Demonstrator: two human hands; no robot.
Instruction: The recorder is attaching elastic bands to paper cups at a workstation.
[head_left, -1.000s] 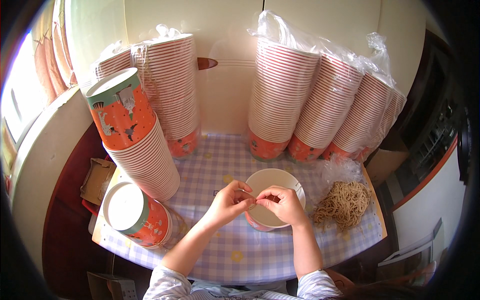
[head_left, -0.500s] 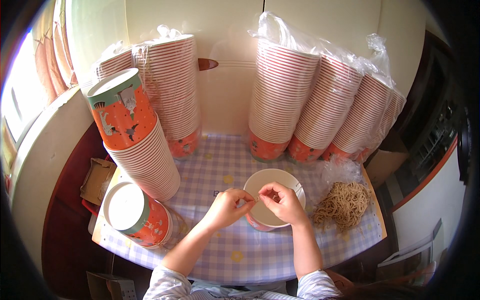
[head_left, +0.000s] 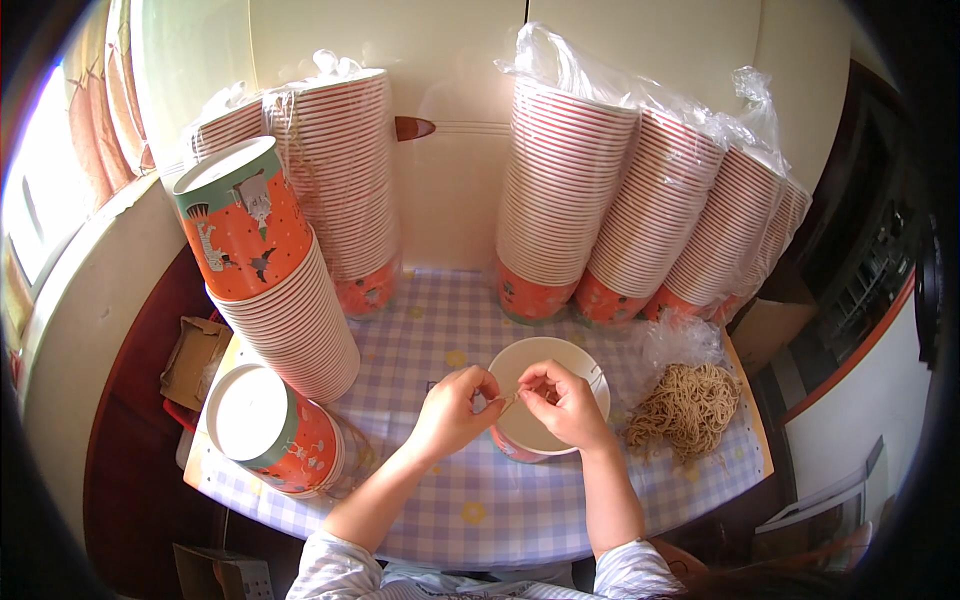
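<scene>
Over a round paper bucket (head_left: 526,430) with a white inside and an orange patterned outside, my two hands face each other, fingertips close together. My left hand (head_left: 455,410) is closed in a pinch at the bucket's left rim. Its thumb and forefinger grip a short bit of thin tan cord (head_left: 510,400). My right hand (head_left: 562,408), above the bucket's opening, pinches the same cord. Where the cord runs inside the fingers is hidden. To the right of the bucket lies a loose tangled heap of tan cords (head_left: 690,410).
Upside-down orange buckets (head_left: 305,440) stand at the front left, with a taller nested stack (head_left: 285,320) behind. Plastic-wrapped bucket stacks stand at the back left (head_left: 350,180) and back right (head_left: 565,190). A checked cloth (head_left: 430,520) covers the table; a cardboard box (head_left: 192,362) is beyond its left edge.
My left hand has drawn slightly back and its fingers have curled more, with a little cord showing between the hands. My right hand stays almost in place.
</scene>
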